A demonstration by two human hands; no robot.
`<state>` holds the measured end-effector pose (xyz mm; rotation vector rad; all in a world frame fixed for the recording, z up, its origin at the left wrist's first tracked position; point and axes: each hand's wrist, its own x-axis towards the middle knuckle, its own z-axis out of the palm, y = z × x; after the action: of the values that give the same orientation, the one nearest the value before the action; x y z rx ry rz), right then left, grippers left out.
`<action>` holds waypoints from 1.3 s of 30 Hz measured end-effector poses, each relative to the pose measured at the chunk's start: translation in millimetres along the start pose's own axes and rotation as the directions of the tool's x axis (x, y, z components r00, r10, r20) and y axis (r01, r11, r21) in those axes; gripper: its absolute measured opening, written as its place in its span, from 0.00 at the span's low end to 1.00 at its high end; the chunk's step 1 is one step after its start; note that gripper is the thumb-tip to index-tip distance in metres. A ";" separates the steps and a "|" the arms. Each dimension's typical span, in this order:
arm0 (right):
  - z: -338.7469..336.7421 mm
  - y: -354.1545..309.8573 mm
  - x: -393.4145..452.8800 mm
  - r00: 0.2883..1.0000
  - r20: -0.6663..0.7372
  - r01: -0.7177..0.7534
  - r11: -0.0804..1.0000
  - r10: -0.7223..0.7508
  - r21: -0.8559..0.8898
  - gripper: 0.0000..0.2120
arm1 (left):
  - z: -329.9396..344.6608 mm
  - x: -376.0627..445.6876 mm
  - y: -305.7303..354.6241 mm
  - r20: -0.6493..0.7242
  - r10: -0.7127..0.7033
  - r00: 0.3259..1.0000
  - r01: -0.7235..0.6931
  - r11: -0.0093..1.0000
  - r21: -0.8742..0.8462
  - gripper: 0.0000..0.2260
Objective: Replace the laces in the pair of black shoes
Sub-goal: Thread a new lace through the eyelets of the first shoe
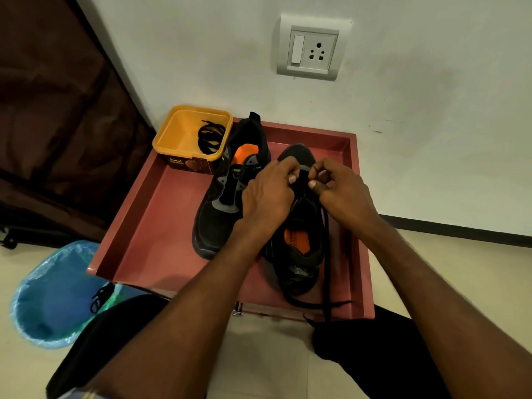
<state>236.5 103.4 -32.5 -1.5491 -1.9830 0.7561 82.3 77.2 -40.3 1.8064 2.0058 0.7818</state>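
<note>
Black lace (326,254) trails from the right shoe (299,249) on the red tray (149,226), its ends crossing over the tray's near edge. My left hand (266,194) and right hand (341,188) pinch it near the toe eyelets, fingertips closed, though which eyelet is hard to see. Just beside sits the other shoe (227,197), unlaced. Another lace (211,138) lies coiled in the yellow tub (169,136).

A reddish-pink rimmed surface (149,226) stands against the wall and carries a yellow tub (184,133) at its far left corner, a laceless black shoe (218,214) beside the tub, and a second black shoe (299,260) on the right, its lace (325,254) trailing over the near edge.
</note>
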 end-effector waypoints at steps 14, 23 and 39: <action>-4.6 3.4 0.8 0.972 0.036 0.235 0.959 -0.232 -0.161 0.04 | -4.4 0.8 -25.1 -0.024 0.106 0.994 -0.108 0.988 -0.114 0.07; 0.0 8.2 -0.3 0.984 0.034 0.173 0.985 -0.172 0.000 0.05 | -3.1 -4.0 -15.6 0.052 0.194 0.980 -0.198 0.978 0.073 0.08; -22.6 8.0 -4.7 0.985 0.157 0.055 0.995 -0.068 0.086 0.08 | -15.5 -0.7 -31.7 0.072 0.005 0.997 0.016 0.958 -0.287 0.10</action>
<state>258.6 102.9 -22.1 -1.4123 -2.0758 0.9502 47.9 72.3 -46.9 1.6367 1.7471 0.9383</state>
